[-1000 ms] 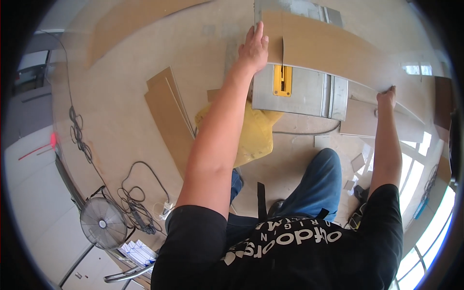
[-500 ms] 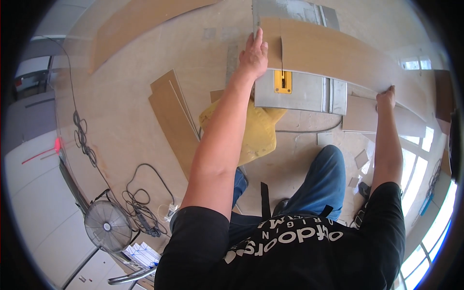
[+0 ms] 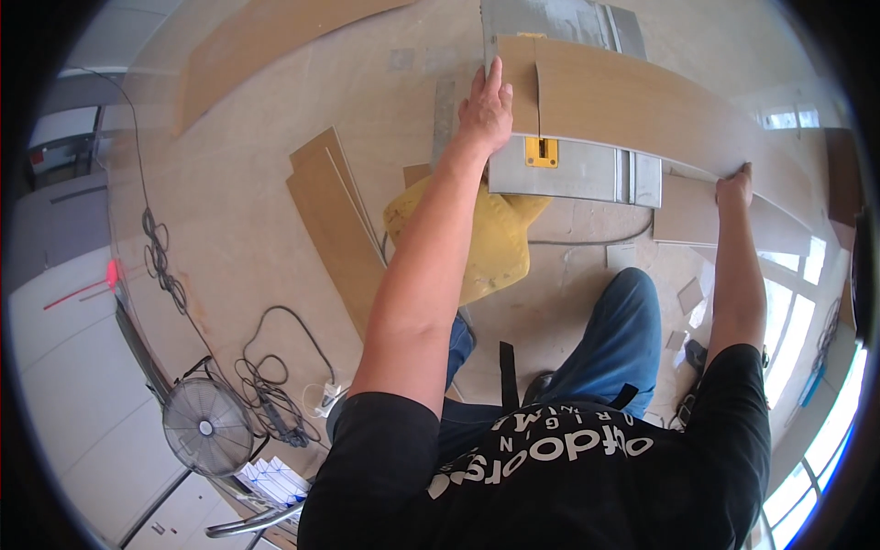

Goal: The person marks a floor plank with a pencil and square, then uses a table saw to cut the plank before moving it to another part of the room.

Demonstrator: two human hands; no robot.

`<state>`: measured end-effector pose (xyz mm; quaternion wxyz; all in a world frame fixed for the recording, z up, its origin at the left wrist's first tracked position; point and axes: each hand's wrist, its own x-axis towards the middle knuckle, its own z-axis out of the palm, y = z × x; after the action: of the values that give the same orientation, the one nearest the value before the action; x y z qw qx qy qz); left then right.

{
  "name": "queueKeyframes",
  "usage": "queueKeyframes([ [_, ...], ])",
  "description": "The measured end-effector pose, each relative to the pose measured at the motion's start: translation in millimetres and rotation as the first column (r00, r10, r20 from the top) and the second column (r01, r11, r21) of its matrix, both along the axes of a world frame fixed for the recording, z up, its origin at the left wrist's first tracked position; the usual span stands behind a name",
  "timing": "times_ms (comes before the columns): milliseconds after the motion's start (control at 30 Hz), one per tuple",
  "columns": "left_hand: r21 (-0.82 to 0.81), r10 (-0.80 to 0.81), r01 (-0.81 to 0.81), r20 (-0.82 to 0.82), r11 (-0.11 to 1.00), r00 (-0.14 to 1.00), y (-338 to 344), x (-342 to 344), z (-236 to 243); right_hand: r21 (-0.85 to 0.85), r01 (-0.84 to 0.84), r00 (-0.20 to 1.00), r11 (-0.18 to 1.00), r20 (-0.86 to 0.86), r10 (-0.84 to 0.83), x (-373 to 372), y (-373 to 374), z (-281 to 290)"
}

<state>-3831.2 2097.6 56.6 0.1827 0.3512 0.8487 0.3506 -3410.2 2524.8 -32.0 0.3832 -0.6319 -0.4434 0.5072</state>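
A long light-wood floor plank [image 3: 642,115] lies across the grey top of a table saw [image 3: 577,174], with a cut line through it near its left end above the yellow insert [image 3: 541,151]. My left hand [image 3: 486,105] presses flat on the short left piece of the plank. Farther right, my right hand [image 3: 733,188] grips the near edge of the long part, which reaches past the saw top.
A yellow bag [image 3: 486,238] hangs under the saw. Spare planks [image 3: 335,215] lie on the floor to the left, another long one [image 3: 266,46] at the top. Black cables [image 3: 266,367], a floor fan [image 3: 206,426] and small offcuts [image 3: 683,298] surround my feet.
The view has shifted slightly; my left hand has slid a little farther along the plank's left end. My right hand keeps its grip.
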Motion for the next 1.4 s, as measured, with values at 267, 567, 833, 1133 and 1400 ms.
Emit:
queueKeyframes([
  [267, 0.055, -0.012, 0.013, -0.015, 0.998, 1.0, -6, 7, -4, -0.126, 0.297, 0.848, 0.947, -0.421, -0.322, -24, -31, 42],
  [567, 0.038, -0.005, 0.005, 0.022, 0.999, 1.0, -17, 15, 0, -0.144, 0.374, 0.794, 0.916, -0.461, -0.396, -30, -50, 49],
  [833, 0.03, -0.003, 0.002, 0.025, 1.0, 1.0, -24, 23, 2, -0.133, 0.306, 0.807, 0.942, -0.488, -0.332, -16, -44, 38],
  [1133, -0.019, 0.021, -0.02, 0.055, 1.0, 0.998, -30, 35, 12, -0.166, 0.271, 0.804, 0.948, -0.502, -0.318, 4, -36, 25],
  [1400, -0.036, 0.015, -0.013, 0.061, 0.999, 0.998, -37, 39, 10, -0.164, 0.43, 0.705, 0.888, -0.552, -0.444, 4, -42, 25],
])
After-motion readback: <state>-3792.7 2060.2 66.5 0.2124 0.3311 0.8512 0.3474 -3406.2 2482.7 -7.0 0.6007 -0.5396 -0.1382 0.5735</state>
